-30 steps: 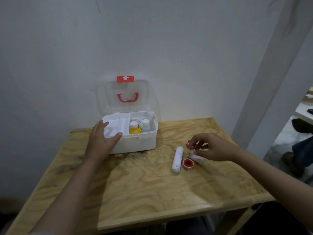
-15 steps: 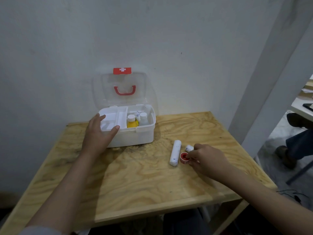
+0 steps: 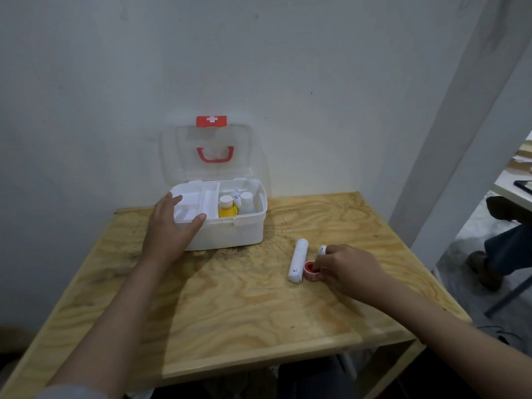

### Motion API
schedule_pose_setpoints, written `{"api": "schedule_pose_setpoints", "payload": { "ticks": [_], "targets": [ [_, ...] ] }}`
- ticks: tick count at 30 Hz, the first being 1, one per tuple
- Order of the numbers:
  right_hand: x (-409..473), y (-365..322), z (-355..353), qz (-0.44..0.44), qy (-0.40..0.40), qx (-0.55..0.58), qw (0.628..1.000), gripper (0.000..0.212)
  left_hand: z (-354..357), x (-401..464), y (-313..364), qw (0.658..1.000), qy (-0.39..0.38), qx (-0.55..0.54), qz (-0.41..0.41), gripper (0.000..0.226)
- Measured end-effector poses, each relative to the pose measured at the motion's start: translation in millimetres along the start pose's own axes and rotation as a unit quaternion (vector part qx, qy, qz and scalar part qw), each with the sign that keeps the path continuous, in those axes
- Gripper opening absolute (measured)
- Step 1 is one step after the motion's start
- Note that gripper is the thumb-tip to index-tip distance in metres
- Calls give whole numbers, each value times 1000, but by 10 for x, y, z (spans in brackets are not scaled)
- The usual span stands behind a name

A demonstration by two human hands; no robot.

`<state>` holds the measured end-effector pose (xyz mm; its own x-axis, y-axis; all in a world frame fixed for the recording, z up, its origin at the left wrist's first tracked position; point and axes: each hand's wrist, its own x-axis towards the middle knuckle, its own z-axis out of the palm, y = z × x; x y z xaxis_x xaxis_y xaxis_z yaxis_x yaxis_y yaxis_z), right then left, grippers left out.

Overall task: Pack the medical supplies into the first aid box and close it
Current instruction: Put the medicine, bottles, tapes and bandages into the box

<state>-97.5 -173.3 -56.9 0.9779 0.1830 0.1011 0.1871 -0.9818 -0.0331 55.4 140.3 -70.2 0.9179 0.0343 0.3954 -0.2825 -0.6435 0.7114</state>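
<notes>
White bandage roll (image 3: 298, 260) lies flat on the plywood table (image 3: 236, 306), long axis running near-to-far, tilted slightly right at the far end. Red tape spool (image 3: 311, 271) touches its near end, right hand (image 3: 349, 267) pinching it. Left hand (image 3: 169, 230) spread on the open first aid box (image 3: 230, 228), against a white wall (image 3: 259, 67). A small white item (image 3: 322, 249) behind the right hand is mostly hidden.
</notes>
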Motion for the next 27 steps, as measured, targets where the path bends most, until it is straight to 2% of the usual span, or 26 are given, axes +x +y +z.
{"api": "schedule_pose_setpoints", "payload": {
  "ticks": [6, 15, 21, 27],
  "targets": [
    [74, 1, -261, 28, 62, 91, 994, 18, 8, -3, -5, 1000, 1, -3, 0, 67],
    [751, -305, -798, -21, 141, 140, 980, 15, 48, 1, -21, 1000, 4, -13, -12, 70],
    [1415, -799, -936, -96, 130, 144, 976, 21, 73, 1, 6, 1000, 9, -4, -29, 73],
    [2161, -1270, -780, -124, 59, 122, 983, 22, 64, -13, -17, 999, 0, -36, -32, 84]
  ]
}}
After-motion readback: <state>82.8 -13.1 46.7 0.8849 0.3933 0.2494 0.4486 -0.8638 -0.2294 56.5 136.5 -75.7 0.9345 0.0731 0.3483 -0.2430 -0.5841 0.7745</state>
